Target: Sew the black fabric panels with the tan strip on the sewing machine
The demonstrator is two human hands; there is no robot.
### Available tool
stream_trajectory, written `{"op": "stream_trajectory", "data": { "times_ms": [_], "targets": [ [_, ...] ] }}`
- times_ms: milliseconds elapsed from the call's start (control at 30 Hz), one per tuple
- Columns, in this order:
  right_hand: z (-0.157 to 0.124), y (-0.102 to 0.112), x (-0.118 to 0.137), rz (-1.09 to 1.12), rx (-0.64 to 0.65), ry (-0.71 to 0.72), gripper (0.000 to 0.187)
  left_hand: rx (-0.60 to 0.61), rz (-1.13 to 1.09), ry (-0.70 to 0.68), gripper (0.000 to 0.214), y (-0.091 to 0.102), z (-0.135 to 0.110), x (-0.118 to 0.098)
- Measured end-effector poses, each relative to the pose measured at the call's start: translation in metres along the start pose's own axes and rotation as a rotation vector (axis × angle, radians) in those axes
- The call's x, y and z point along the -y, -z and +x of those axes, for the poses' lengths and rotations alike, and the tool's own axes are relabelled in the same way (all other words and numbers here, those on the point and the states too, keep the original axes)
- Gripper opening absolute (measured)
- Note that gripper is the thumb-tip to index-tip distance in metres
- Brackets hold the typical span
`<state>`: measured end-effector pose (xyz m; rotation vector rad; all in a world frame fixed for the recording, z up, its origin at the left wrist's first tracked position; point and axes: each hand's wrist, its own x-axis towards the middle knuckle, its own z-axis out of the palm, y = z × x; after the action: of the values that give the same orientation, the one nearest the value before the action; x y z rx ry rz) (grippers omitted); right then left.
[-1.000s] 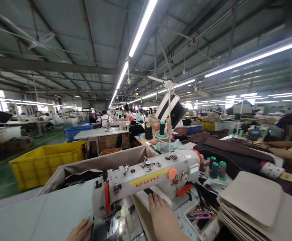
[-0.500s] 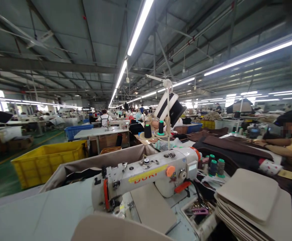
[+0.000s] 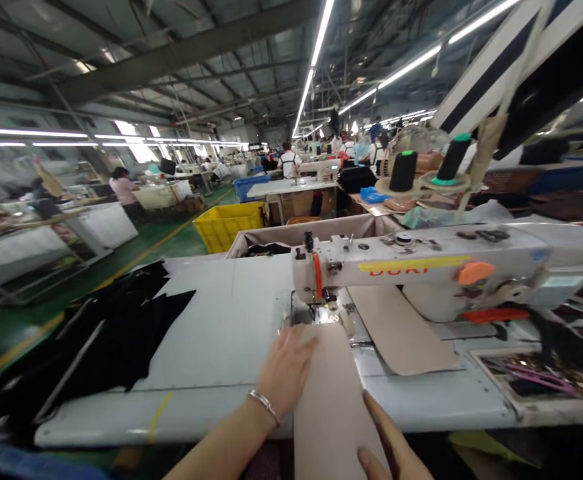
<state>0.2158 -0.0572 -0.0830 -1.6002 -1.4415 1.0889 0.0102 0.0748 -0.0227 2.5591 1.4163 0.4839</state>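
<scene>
A white sewing machine [image 3: 421, 263] stands on the pale table [image 3: 221, 333]. A beige fabric strip [image 3: 329, 393] runs from the table's near edge up to the needle area [image 3: 321, 310]. My left hand [image 3: 284, 367], with a bracelet at the wrist, lies flat and open on the strip's left edge close to the needle. My right hand [image 3: 389, 443] rests on the strip's right side near the table edge, fingers stretched out. A second beige piece [image 3: 401, 330] lies under the machine arm.
Black fabric [image 3: 96, 340] hangs over the table's left end. A tray of small tools [image 3: 536, 380] sits at the right. Thread cones [image 3: 404, 170] stand behind the machine. A yellow bin [image 3: 229, 223] and other workers at tables fill the hall beyond.
The view has swung down and left, closer to the machine. A beige strip now lies at the needle, with both my hands flat on it; half a second ago no hands showed.
</scene>
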Motion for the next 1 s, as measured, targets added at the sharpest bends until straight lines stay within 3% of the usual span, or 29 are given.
{"op": "stream_trajectory", "data": {
  "times_ms": [67,133,367,700,867,1000],
  "targets": [
    [0.01,0.0,-0.006,-0.017,0.018,-0.013,0.07,0.079,0.04,-0.146,0.041,-0.005,0.01,0.007],
    [0.02,0.003,-0.007,-0.026,0.006,-0.008,0.072,0.088,0.053,-0.191,0.039,-0.009,0.019,0.014],
    [0.044,0.011,0.008,-0.048,0.038,0.001,0.075,0.016,0.083,-0.177,0.038,-0.016,0.036,0.025],
    [0.05,0.011,0.008,-0.182,0.037,0.049,0.071,0.033,0.063,-0.128,0.039,-0.024,0.042,0.033],
    [0.052,0.018,0.01,-0.462,0.047,0.14,0.066,0.022,0.054,-0.142,0.039,-0.024,0.042,0.034],
    [0.077,0.02,0.032,-0.766,-0.047,0.311,0.04,0.012,0.054,-0.136,0.039,-0.026,0.041,0.034]
  ]
}}
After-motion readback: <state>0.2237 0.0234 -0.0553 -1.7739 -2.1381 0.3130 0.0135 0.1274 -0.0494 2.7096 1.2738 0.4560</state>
